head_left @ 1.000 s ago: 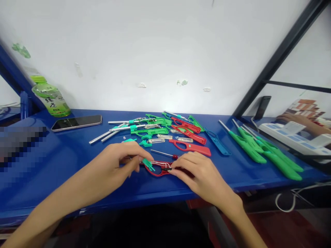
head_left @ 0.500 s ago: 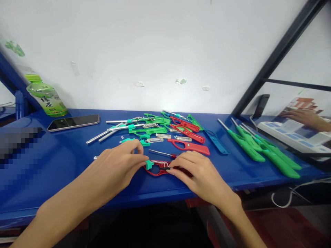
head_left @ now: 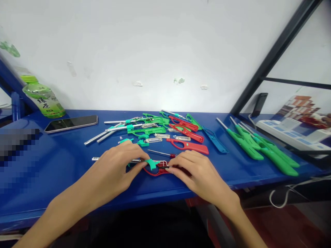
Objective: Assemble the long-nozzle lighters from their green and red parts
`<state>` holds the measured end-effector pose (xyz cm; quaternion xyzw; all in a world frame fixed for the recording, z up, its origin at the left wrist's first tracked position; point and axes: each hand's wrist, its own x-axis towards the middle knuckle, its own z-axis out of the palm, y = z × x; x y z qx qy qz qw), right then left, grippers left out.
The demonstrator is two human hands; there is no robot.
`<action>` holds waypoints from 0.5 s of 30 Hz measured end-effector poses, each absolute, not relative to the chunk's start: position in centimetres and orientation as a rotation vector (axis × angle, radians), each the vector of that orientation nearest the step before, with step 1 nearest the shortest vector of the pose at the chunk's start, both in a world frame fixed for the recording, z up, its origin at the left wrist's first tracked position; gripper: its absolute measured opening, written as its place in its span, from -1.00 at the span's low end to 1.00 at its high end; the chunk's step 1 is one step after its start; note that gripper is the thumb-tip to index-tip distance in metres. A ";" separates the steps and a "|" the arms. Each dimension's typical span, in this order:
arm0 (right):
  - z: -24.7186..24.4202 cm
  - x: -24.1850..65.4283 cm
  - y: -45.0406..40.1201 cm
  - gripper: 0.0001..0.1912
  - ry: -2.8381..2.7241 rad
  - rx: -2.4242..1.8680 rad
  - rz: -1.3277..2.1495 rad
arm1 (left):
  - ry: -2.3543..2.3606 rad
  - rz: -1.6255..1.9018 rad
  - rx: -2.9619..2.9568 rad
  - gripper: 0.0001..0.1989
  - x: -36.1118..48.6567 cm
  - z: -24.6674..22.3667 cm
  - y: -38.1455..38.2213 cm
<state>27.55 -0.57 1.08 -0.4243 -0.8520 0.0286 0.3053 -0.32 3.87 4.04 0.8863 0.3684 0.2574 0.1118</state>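
Note:
My left hand pinches a turquoise plastic piece between thumb and fingers, at the left end of a red lighter shell. A metal tube pokes out to the left of that hand. My right hand is closed on the right part of the red shell, its thumb and fingertips at a small black part. White wires run between the turquoise piece and the black part. Just behind lies a screwdriver, its red handle partly hidden by my right hand.
Green and red shell halves, metal tubes and a blue shell lie behind my hands. Green lighters are at right. A phone and a bottle stand at left: the phone flat, the bottle upright.
The turquoise piece has turned and shows more of its face between my left fingertips. More of the metal tube shows beside my left hand. My right hand has hardly moved.

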 end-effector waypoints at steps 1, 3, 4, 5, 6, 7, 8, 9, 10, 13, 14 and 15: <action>1.1 27.5 -0.6 -0.83 -2.255 -1.123 0.075 | 1.070 0.751 2.615 -0.78 -0.2 4.0 3.8; 1.1 27.5 -0.6 -0.83 -2.255 -1.120 0.077 | 1.070 0.743 2.653 -0.76 0.0 3.9 3.6; 1.1 27.5 -0.6 -0.82 -2.256 -1.120 0.079 | 1.075 0.736 2.673 -0.75 0.1 3.9 3.5; 1.1 27.5 -0.7 -0.82 -2.257 -1.119 0.079 | 1.081 0.726 2.691 -0.74 0.2 3.8 3.5; 1.1 27.5 -0.7 -0.82 -2.257 -1.120 0.078 | 1.085 0.719 2.708 -0.73 0.3 3.8 3.4; 1.1 27.5 -0.7 -0.81 -2.258 -1.121 0.077 | 1.087 0.712 2.725 -0.73 0.3 3.8 3.4; 1.1 27.5 -0.6 -0.81 -2.259 -1.123 0.077 | 1.092 0.704 2.740 -0.72 0.4 3.7 3.4; 1.1 27.5 -0.6 -0.81 -2.260 -1.125 0.078 | 1.096 0.696 2.756 -0.72 0.4 3.7 3.4; 1.1 27.5 -0.6 -0.81 -2.261 -1.126 0.078 | 1.101 0.685 2.769 -0.72 0.5 3.7 3.4; 1.1 27.5 -0.6 -0.82 -2.262 -1.125 0.073 | 1.105 0.652 2.793 -0.70 0.7 3.7 3.4; 1.1 27.5 -0.6 -0.82 -2.261 -1.124 0.070 | 1.103 0.647 2.797 -0.70 0.7 3.7 3.4; 1.0 27.6 -0.6 -0.81 -2.262 -1.124 0.068 | 1.101 0.640 2.799 -0.70 0.8 3.6 3.4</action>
